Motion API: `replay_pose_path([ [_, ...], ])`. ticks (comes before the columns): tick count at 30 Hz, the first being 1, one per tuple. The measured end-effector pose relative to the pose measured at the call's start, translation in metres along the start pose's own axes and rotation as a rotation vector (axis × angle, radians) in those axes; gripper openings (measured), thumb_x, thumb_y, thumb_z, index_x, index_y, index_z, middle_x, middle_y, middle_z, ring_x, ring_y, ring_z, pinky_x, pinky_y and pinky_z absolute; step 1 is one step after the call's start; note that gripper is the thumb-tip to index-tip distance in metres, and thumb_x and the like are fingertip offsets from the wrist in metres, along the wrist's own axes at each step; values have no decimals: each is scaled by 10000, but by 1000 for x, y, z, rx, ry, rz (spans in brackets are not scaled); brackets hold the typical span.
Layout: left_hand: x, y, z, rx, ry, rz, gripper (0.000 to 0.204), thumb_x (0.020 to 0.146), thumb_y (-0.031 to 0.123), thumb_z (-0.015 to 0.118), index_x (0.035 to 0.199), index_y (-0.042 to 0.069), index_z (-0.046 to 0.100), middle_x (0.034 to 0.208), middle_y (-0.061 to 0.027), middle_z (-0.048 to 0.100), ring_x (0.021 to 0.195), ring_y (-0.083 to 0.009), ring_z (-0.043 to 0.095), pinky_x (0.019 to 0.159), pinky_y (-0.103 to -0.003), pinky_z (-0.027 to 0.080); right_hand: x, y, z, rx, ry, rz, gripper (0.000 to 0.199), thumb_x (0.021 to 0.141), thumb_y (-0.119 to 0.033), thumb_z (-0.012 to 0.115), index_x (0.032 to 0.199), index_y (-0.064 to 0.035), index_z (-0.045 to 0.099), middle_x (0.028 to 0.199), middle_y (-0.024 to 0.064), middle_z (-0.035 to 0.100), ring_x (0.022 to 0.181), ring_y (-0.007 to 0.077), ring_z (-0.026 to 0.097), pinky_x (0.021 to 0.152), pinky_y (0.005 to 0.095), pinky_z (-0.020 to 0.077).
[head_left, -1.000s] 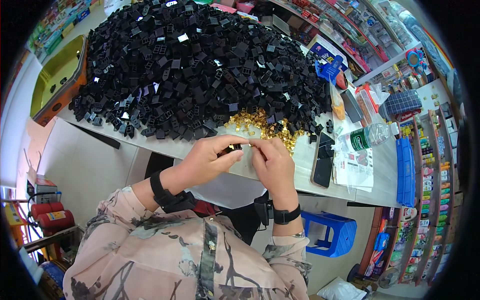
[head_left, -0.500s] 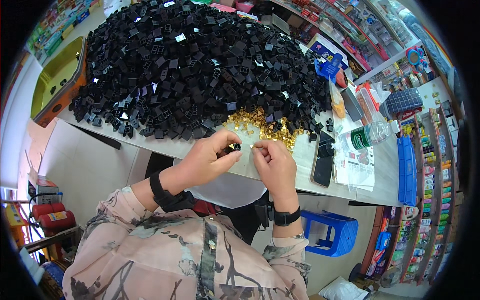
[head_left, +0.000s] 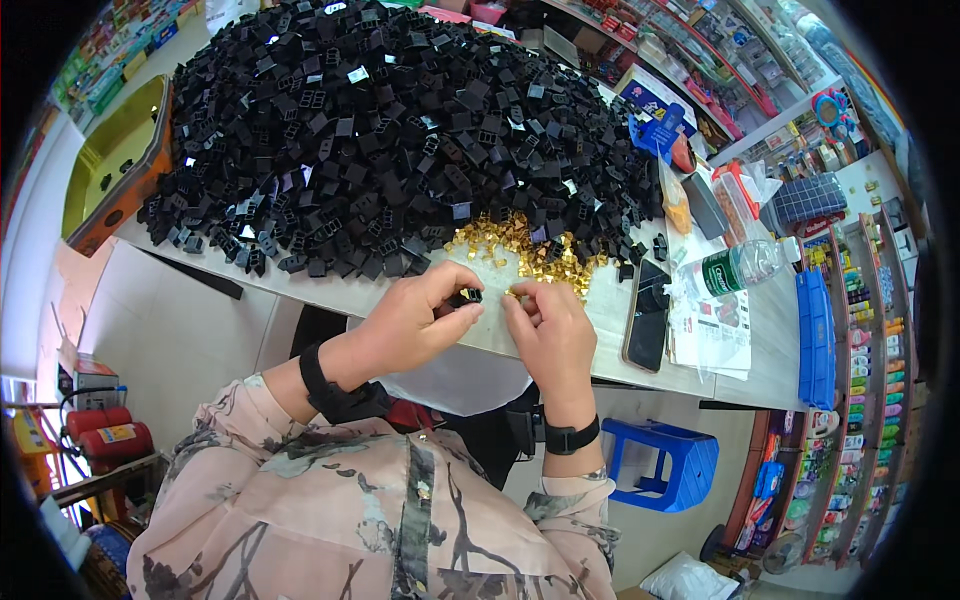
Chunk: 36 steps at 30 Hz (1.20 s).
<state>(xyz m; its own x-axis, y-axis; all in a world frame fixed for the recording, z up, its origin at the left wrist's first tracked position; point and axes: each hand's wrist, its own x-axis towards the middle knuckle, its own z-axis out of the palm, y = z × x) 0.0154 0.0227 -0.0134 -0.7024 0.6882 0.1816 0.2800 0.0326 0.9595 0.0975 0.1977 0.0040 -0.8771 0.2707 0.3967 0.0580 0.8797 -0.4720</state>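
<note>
Between the thumb and fingers of my left hand [head_left: 415, 312] is a small black plastic housing [head_left: 470, 296], its slotted end facing right. A short gap away, my right hand [head_left: 553, 325] pinches a small gold metal piece [head_left: 513, 294] at the fingertips. Both hands hover over the table's near edge. Just beyond them lies a scatter of loose gold metal pieces [head_left: 560, 262]. Behind these rises a large heap of black plastic housings [head_left: 370, 140], spread across most of the table.
Right of my hands a smartphone [head_left: 646, 325] lies by printed papers [head_left: 715, 345] and a clear bottle [head_left: 745, 268]. An open box [head_left: 110, 160] stands at the heap's left. Below on the floor are a blue stool [head_left: 665, 465] and a red fire extinguisher [head_left: 110, 437].
My right hand has shifted very slightly, and the gold piece at its fingertips shows a little differently. My left hand stays in place with the black housing.
</note>
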Motion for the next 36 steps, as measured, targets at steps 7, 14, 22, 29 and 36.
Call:
replay_pose_path([
  [7, -1, 2, 1, 31, -1, 2, 220, 867, 52, 621, 1074, 18, 554, 821, -25, 644, 654, -36, 559, 555, -209, 444, -3, 10, 2, 129, 14, 22, 125, 786, -97, 721, 867, -29, 653, 750, 58, 572, 587, 144, 571, 556, 256, 463],
  [14, -1, 4, 1, 25, 8, 1, 214, 861, 54, 629, 1061, 18, 563, 784, -8, 612, 638, -33, 539, 544, -213, 429, -2, 14, -8, 189, -53, 2, 100, 787, -78, 709, 842, -22, 646, 771, 63, 579, 592, 137, 576, 561, 250, 467],
  [22, 0, 6, 1, 56, 13, 27, 221, 857, 62, 638, 1065, 25, 572, 764, -4, 584, 640, -37, 543, 554, -218, 435, 0, 8, -7, 184, -34, 31, 97, 781, -81, 714, 840, -35, 653, 755, 62, 567, 574, 146, 564, 549, 252, 460],
  [29, -1, 5, 2, 65, -6, 12, 222, 857, 74, 644, 1062, 27, 575, 778, -14, 585, 630, -47, 547, 556, -224, 439, 0, 12, -1, 81, 0, -83, 88, 805, -86, 697, 859, -35, 650, 759, 41, 593, 586, 121, 563, 537, 243, 447],
  [36, 2, 4, 3, 124, 27, 68, 241, 849, 60, 640, 1086, 41, 597, 837, -51, 614, 649, -84, 568, 573, -236, 452, -1, 0, -10, 764, -232, 410, 101, 878, -129, 649, 910, -34, 642, 816, 6, 642, 645, 64, 567, 551, 196, 436],
])
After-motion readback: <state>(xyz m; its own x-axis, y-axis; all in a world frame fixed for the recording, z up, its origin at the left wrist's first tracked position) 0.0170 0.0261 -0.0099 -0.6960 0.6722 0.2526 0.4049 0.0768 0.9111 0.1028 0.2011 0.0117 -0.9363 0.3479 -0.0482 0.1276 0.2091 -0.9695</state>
